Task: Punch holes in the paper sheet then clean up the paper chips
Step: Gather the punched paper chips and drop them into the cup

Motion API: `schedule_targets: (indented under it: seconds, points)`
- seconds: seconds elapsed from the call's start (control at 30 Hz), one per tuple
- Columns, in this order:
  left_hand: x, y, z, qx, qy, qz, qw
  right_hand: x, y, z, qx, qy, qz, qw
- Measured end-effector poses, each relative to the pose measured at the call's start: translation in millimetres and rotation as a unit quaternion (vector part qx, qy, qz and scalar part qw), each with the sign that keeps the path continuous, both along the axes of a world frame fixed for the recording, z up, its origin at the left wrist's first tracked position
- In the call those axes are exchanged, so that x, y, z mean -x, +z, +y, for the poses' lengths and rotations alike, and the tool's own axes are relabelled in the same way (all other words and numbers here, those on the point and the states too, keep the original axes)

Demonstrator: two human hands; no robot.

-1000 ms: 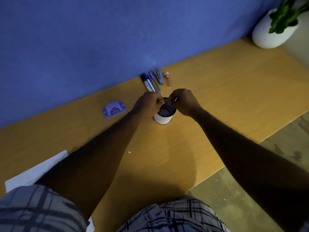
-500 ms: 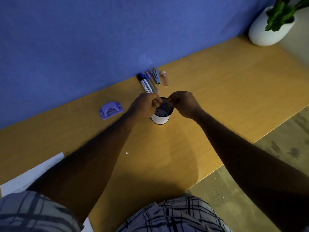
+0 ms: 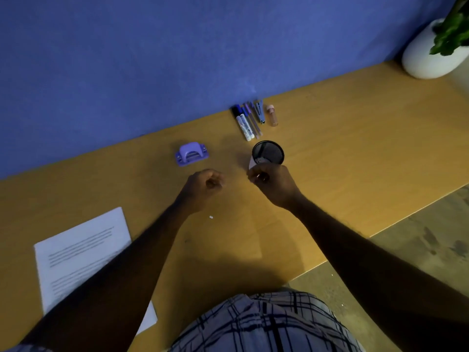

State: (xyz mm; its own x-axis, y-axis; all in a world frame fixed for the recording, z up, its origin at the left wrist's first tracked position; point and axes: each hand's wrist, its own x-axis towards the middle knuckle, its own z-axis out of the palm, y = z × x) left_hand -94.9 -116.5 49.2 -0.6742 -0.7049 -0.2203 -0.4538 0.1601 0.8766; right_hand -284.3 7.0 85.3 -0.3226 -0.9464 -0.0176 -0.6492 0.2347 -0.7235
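Observation:
A white cup with a dark inside stands on the wooden desk. My right hand hovers just in front of it, fingertips pinched on a small pale bit that looks like a paper chip. My left hand is off to the cup's left above the desk, its fingers curled, with nothing visible in it. One white paper chip lies on the desk below my left hand. The printed paper sheet lies at the front left, partly under my left forearm. The purple hole punch sits left of the cup.
Several markers and pens and a small bottle lie against the blue wall behind the cup. A white plant pot stands at the far right corner. The desk's front edge runs diagonally at the right, with floor beyond.
Both hands have drawn back from over the cup toward me, the left one moving further left. The view has tilted down, showing more of the paper sheet.

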Motion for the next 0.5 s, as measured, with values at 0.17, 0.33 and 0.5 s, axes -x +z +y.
schedule_targets:
  seconds: [0.17, 0.33, 0.5]
  points:
    - [-48.4, -24.4, 11.4, 0.016, 0.036, -0.056, 0.998, -47.1, -25.6, 3.3, -0.063, 0.102, 0.008, 0.993]
    - [-79.7, -34.4, 21.5, 0.024, 0.058, -0.074, 0.995, -82.6, -51.8, -2.0, -0.152, 0.157, 0.085, 0.972]
    - [-96.6, -34.9, 30.8, 0.009, 0.058, -0.073, 0.996, -97.1, -67.4, -9.6, -0.154, 0.141, 0.11, 0.972]
